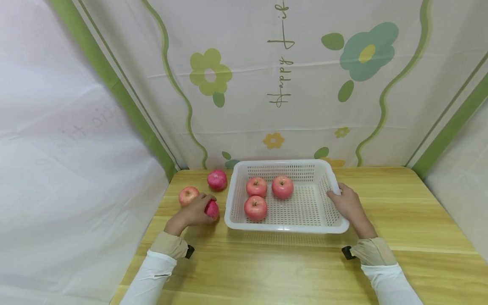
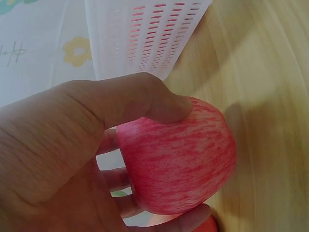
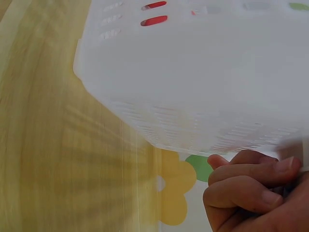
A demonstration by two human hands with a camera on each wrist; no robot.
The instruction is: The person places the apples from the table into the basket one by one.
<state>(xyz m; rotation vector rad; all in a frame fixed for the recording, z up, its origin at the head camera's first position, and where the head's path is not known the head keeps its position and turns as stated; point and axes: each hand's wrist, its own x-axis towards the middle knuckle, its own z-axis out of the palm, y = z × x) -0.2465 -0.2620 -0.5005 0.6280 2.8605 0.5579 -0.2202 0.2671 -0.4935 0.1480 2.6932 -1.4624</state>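
My left hand (image 1: 193,212) grips a pink-red striped apple (image 2: 178,159) at the table's left side, thumb on one side and fingers around the other. Beside that hand lie a paler red-yellow apple (image 1: 188,195) and, farther back, a deep pink apple (image 1: 217,180). A white perforated plastic basket (image 1: 282,228) stands to the right, with three red apples inside, one of them near its middle (image 1: 282,187). On the basket's right rim my right hand (image 1: 347,205) keeps its hold, thumb over the edge. Its other fingers (image 3: 241,191) curl beneath the rim outside.
The wooden table (image 1: 274,271) reaches back to a hanging white cloth (image 1: 244,118) printed with flowers. More white cloth (image 1: 68,169) with green edging closes off the left side. A black strap piece (image 1: 189,251) sticks out at the left wrist.
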